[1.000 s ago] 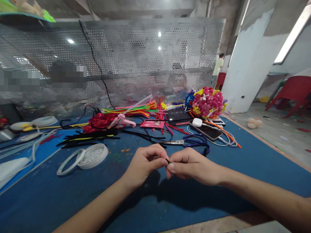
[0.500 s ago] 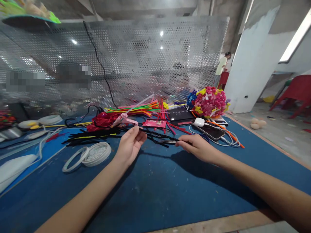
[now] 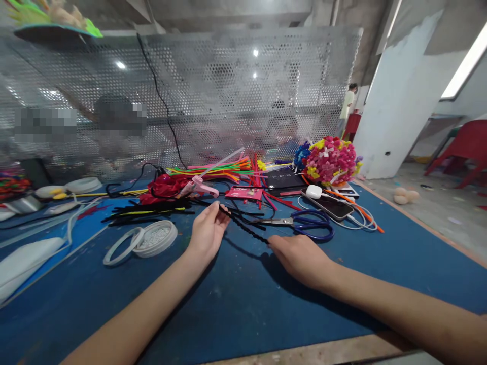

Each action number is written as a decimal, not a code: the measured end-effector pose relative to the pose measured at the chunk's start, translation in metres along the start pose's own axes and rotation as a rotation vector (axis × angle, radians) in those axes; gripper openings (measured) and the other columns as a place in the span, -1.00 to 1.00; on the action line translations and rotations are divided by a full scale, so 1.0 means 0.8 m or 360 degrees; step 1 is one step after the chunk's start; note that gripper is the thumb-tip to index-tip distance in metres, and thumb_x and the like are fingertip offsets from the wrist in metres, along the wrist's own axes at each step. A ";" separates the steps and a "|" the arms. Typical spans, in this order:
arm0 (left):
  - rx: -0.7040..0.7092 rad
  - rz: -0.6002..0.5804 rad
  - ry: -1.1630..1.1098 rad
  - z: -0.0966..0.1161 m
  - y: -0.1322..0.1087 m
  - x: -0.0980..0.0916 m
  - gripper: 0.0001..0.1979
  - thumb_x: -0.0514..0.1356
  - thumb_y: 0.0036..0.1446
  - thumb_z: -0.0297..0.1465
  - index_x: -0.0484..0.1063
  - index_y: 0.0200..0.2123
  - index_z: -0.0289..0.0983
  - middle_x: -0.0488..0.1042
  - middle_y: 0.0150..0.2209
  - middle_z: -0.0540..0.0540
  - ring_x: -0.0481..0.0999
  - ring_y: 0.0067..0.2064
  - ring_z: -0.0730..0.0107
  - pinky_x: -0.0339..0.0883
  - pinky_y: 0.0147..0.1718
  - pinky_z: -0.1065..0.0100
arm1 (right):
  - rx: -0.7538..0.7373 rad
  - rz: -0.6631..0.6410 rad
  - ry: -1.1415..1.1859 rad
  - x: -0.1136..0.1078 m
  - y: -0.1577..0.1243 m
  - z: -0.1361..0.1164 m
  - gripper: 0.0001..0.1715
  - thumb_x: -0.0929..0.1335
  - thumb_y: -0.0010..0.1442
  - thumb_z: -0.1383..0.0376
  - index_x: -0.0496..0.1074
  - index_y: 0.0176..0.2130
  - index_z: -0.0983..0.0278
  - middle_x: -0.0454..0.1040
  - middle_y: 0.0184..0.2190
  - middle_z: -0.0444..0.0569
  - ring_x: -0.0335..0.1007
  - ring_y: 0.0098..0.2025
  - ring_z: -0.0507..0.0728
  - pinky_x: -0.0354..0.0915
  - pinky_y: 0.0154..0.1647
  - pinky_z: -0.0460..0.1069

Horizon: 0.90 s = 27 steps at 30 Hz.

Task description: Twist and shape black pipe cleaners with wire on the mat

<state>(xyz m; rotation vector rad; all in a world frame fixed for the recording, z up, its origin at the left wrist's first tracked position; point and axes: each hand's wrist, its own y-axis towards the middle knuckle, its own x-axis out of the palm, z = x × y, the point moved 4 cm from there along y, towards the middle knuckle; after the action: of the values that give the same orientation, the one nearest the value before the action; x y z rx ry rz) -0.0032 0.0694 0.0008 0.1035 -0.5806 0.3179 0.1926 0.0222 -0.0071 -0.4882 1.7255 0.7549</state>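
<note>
A twisted black pipe cleaner (image 3: 246, 228) stretches between my two hands above the blue table mat (image 3: 243, 304). My left hand (image 3: 208, 228) pinches its upper left end between thumb and fingertips. At the lower right end, my right hand (image 3: 300, 256) is closed on it, palm down. Blue-handled scissors (image 3: 304, 223) lie just beyond my right hand, blades pointing left. Behind my left hand rests a pink hot glue gun (image 3: 200, 186) with a clear glue stick in it. A bundle of black pipe cleaners (image 3: 148, 210) lies to the left.
Left of my left hand sits a round white tub of beads (image 3: 160, 238) with a ring lid (image 3: 124, 247) against it. Coloured pipe cleaners (image 3: 220, 167), a phone (image 3: 331, 205) with cables and a pink flower ball (image 3: 331, 161) line the back. A perforated metal screen (image 3: 236, 101) stands behind.
My right hand has moved down and toward me, tilting the pipe cleaner so it slopes down to the right. The scissors now show fully behind it. The view has shifted slightly.
</note>
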 end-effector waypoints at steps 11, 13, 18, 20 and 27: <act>-0.0231 -0.0430 0.0214 -0.026 -0.054 0.034 -0.72 0.38 -0.15 -0.29 0.52 -0.40 -0.39 0.47 -0.53 -0.05 0.44 -0.48 0.51 0.40 -0.48 0.51 | 0.0176 0.0233 0.0936 -0.015 0.001 0.011 -0.77 0.15 0.32 0.26 0.32 -0.22 0.27 0.42 -0.43 -0.11 0.31 -0.42 0.02 0.12 -0.40 -0.12; -0.0235 -0.0463 0.0256 -0.026 -0.056 0.034 -0.70 0.39 -0.18 -0.27 0.52 -0.43 -0.39 0.44 -0.59 -0.01 0.41 -0.53 0.55 0.37 -0.54 0.55 | 0.0127 0.0315 0.0984 -0.019 0.000 0.013 -0.80 0.19 0.29 0.25 0.32 -0.14 0.26 0.45 -0.31 -0.07 0.34 -0.31 0.04 0.15 -0.30 -0.11; -0.0211 -0.0499 0.0312 -0.023 -0.056 0.036 -0.69 0.42 -0.27 -0.27 0.53 -0.45 -0.35 0.45 -0.61 0.01 0.42 -0.58 0.59 0.35 -0.57 0.59 | 0.0008 0.0450 0.0905 -0.029 -0.001 0.019 -0.77 0.19 0.30 0.26 0.36 -0.32 0.27 0.39 -0.44 -0.10 0.27 -0.41 0.02 0.11 -0.37 -0.13; -0.0208 -0.0514 0.0348 -0.023 -0.057 0.037 -0.69 0.44 -0.31 -0.30 0.53 -0.48 -0.36 0.48 -0.60 -0.01 0.44 -0.58 0.55 0.36 -0.58 0.56 | -0.0027 0.0456 0.0851 -0.031 -0.003 0.020 -0.72 0.18 0.30 0.27 0.34 -0.39 0.28 0.33 -0.51 -0.13 0.20 -0.47 0.00 0.07 -0.43 -0.13; -0.0254 -0.0537 0.0494 -0.031 -0.059 0.031 -0.70 0.43 -0.30 -0.30 0.50 -0.50 -0.36 0.50 -0.61 -0.04 0.49 -0.58 0.44 0.41 -0.57 0.47 | -0.0181 0.0395 0.0734 -0.020 -0.007 0.018 -0.66 0.15 0.32 0.28 0.21 -0.49 0.28 0.15 -0.60 -0.20 0.01 -0.57 -0.05 -0.05 -0.52 -0.13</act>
<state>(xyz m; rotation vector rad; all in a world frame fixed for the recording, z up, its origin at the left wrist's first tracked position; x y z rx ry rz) 0.0448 0.0356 -0.0060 -0.0034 -0.2714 -0.0420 0.2108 0.0273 0.0044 -0.5636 2.2091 0.9761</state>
